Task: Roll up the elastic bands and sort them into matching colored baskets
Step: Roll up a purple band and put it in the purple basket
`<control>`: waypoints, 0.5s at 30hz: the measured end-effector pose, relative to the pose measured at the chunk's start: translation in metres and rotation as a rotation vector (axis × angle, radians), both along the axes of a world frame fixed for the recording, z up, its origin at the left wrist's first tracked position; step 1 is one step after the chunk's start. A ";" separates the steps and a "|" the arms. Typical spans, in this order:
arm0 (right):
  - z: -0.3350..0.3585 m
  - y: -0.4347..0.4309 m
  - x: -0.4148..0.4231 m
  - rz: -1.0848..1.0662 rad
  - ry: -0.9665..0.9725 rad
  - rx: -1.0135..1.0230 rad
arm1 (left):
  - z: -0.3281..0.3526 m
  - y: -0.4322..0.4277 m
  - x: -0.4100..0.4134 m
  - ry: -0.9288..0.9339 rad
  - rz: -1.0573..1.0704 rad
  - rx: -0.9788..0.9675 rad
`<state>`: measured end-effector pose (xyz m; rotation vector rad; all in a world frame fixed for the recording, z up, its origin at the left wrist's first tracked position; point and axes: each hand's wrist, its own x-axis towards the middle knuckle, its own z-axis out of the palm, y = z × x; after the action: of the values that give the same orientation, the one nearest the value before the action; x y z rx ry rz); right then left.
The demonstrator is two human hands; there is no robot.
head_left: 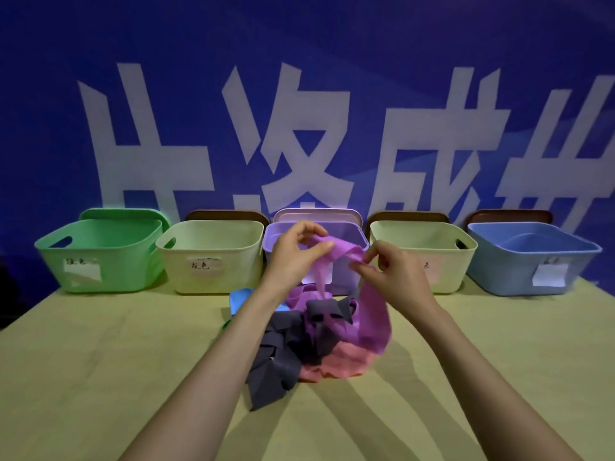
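Purple elastic band [342,250] is held up above the worktop [100,361], in front of the purple basket [352,232]. Left hand [294,257] pinches 1 end between thumb and fingers. Right hand [391,272] pinches the band further along, fingers curled. The remainder of the band hangs down to a heap on the worktop directly below. The heap contains grey bands [283,354], a pink band [336,366] and a blue band [241,299] partly hidden behind the left forearm. 5 baskets stand in a row at the far edge: green basket [100,257], cream basket [213,257], purple basket, second cream basket [422,244], blue basket [529,257]. Paper labels are fixed to their fronts.
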<state>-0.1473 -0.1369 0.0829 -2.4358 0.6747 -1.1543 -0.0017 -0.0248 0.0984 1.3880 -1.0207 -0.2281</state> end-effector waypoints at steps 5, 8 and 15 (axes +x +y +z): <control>0.014 -0.005 -0.001 0.355 0.000 0.371 | 0.019 0.000 0.005 -0.007 -0.139 0.012; 0.015 -0.007 0.002 0.444 -0.129 0.587 | 0.027 0.003 0.004 -0.026 -0.209 0.021; 0.019 -0.008 0.008 0.723 0.040 0.746 | 0.041 0.013 0.006 -0.117 -0.298 0.053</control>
<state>-0.1394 -0.1447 0.1022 -1.7950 0.1351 -0.4416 0.0043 -0.0113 0.1399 1.3051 -1.3280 -0.3994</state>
